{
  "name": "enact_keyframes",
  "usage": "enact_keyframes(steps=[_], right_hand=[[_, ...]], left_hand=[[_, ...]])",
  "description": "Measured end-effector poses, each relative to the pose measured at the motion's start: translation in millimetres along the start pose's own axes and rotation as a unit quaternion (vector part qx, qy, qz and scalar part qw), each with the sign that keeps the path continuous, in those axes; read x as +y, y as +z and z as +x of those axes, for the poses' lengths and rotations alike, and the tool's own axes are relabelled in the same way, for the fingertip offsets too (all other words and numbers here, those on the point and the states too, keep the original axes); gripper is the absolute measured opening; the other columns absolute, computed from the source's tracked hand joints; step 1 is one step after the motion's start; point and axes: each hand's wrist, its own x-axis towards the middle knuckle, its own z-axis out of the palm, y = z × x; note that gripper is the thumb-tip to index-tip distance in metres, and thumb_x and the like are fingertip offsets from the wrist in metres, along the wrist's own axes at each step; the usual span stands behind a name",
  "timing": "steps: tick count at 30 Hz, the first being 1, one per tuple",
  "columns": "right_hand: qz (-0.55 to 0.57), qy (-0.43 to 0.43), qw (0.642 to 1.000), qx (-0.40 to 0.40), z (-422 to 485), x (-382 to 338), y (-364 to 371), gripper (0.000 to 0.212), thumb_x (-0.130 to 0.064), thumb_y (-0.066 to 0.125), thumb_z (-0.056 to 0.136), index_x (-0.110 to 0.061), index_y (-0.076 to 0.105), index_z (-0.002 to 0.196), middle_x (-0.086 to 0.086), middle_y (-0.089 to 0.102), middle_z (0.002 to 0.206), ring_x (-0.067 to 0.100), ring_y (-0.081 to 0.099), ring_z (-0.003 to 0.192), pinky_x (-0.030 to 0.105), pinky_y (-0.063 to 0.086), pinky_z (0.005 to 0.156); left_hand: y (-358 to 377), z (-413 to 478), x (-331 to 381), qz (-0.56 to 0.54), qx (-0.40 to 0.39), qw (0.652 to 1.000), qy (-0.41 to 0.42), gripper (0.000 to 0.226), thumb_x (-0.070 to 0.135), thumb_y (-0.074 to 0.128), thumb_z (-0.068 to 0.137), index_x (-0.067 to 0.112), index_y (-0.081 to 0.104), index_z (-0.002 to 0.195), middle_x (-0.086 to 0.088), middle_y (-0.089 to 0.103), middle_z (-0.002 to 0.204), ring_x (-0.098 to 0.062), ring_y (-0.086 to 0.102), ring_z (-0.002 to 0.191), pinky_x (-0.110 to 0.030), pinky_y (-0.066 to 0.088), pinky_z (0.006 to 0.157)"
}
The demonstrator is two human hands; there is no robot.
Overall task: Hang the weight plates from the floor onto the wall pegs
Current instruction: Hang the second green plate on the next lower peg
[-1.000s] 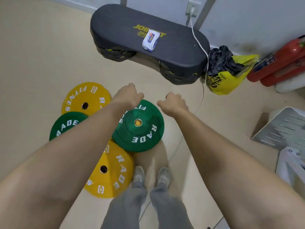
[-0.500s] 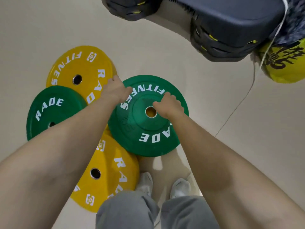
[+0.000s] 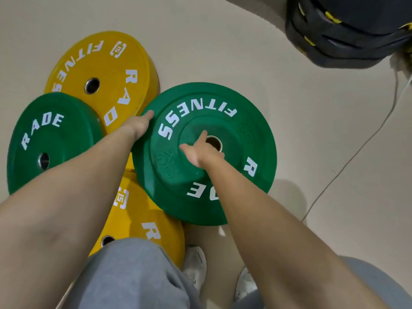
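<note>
Counting on the floor point(image 3: 234, 41): two green plates point(image 3: 66, 148) point(image 3: 245, 117), two yellow plates point(image 3: 107, 70) point(image 3: 138, 216).
Left hand point(image 3: 138, 127) grips the topmost green plate point(image 3: 245, 117) by its rim; right hand point(image 3: 200, 153) fingers point(image 3: 203, 136) lie straight beside its hole.

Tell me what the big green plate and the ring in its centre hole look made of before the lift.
The green plate looks like moulded rubber or urethane. It is matte with a faint sheen, has rounded edges and white lettering, and the frame cannot settle which of the two it is. The centre ring looks like metal, probably steel, because it is shiny and reflective against the dull green around it.
</note>
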Motion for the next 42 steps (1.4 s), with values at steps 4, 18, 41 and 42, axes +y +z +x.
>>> enact_keyframes(steps=[4,18,41,42], right_hand=[[0.013,0.015,0.999,-0.029,-0.8,4.1,-1.0,0.099,-0.067,0.04,0.093,-0.025,-0.023,0.156,0.014,0.021,0.165,0.036,0.027,0.147,0.061,0.008,0.115],[0.143,-0.06,0.936,0.316,-74.5,-13.9,-179.9,0.061,-0.045,0.037,0.1,-0.024,0.025,0.157,0.014,0.03,0.15,0.036,0.037,0.134,0.046,0.035,0.105],[0.056,-0.011,0.838,0.542,-174.1,126.0,-290.1,0.051,-0.042,0.034,0.096,-0.009,0.06,0.068,0.005,0.056,0.065,0.031,0.056,0.073,0.038,0.048,0.073],[0.061,-0.003,0.834,0.548,-174.6,125.6,-288.4,0.051,-0.043,0.033,0.097,-0.01,0.061,0.069,0.006,0.057,0.068,0.031,0.056,0.073,0.037,0.047,0.073]], left_hand=[[4.3,-3.5,-3.8,0.0,-0.019,1.0,0.002,0.078,0.059,0.066,0.086,0.006,0.049,0.14,-0.015,0.057,0.138,-0.036,0.059,0.117,-0.043,0.047,0.097],[-1.3,-145.3,148.7,0.226,0.121,0.942,0.217,0.085,0.073,0.078,0.061,0.007,0.063,0.112,-0.013,0.066,0.119,-0.033,0.063,0.107,-0.035,0.048,0.077],[90.7,-249.5,252.4,0.22,0.004,0.781,0.584,0.054,0.066,0.027,0.09,0.026,0.063,0.092,-0.005,0.069,0.1,-0.031,0.059,0.097,-0.044,0.048,0.088],[92.9,-249.6,256.5,0.213,0.012,0.786,0.58,0.054,0.065,0.029,0.089,0.025,0.064,0.09,-0.005,0.069,0.096,-0.03,0.059,0.095,-0.043,0.048,0.086]])
